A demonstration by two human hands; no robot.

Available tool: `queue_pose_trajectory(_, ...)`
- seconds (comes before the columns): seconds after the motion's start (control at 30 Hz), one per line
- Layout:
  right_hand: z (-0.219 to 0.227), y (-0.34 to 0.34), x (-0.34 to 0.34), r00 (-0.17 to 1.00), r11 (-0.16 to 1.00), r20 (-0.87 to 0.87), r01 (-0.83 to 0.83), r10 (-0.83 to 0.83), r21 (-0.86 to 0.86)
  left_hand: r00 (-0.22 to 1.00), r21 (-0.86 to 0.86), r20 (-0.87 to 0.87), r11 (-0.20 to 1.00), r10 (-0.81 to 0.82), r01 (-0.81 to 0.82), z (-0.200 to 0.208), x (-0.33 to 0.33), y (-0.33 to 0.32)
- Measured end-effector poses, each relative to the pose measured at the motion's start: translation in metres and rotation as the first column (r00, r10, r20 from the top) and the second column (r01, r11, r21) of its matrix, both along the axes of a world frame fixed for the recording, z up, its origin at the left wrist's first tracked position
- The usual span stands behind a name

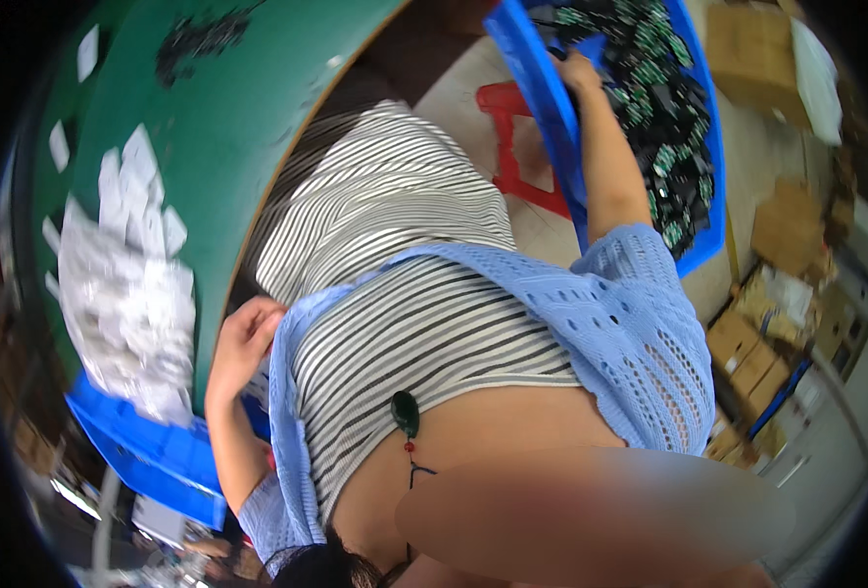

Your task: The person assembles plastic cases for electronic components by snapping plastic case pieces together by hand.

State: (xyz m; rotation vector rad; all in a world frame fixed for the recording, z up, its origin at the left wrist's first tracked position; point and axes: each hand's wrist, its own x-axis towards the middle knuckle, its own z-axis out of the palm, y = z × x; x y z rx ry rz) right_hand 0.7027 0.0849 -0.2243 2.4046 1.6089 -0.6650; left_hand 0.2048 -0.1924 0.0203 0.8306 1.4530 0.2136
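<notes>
Green bench [238, 127]: occupies the upper left, its curved edge running from top centre down to the lower left. A loose heap of small white packets [125, 284] lies on it, blurred.

Large blue crate [552, 118]: upper right, on the floor beside a red stool [512, 147]. Its long axis runs from the top of the view down toward the right. It is filled with small black and green parts [669, 108].

Second blue bin [145, 451]: lower left, below the bench edge, near the packets.

Right hand [579, 71]: reaches over the crate's near wall into the parts. Whether its grip holds anything cannot be told.

Left hand [246, 338]: at the bench edge, fingers loosely curled, grip narrow; contents cannot be told.
</notes>
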Motion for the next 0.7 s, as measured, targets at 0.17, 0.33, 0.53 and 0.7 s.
queue_pose_trajectory(0.17,-0.091,0.003,0.045,0.926,0.936,-0.138,-0.352,0.352,0.026,0.846,0.205,-0.219,0.871,0.486,-0.448,-0.101,-0.008,-0.094)
queue_pose_trajectory(0.33,-0.085,0.033,0.089,0.862,0.989,-0.486,-0.124,0.144,0.075,0.451,0.362,-0.630,0.753,0.632,-0.550,-0.188,-0.016,-0.180)
queue_pose_trajectory(0.53,-0.059,0.022,0.155,0.682,0.908,-0.655,0.418,-0.325,-0.016,0.177,0.486,-0.718,0.667,0.673,-0.565,-0.214,-0.032,-0.195)
queue_pose_trajectory(0.7,0.007,0.003,0.090,0.219,0.701,-0.874,0.691,-0.434,-0.175,0.089,0.472,-0.802,0.718,0.591,-0.512,-0.246,-0.067,-0.199)
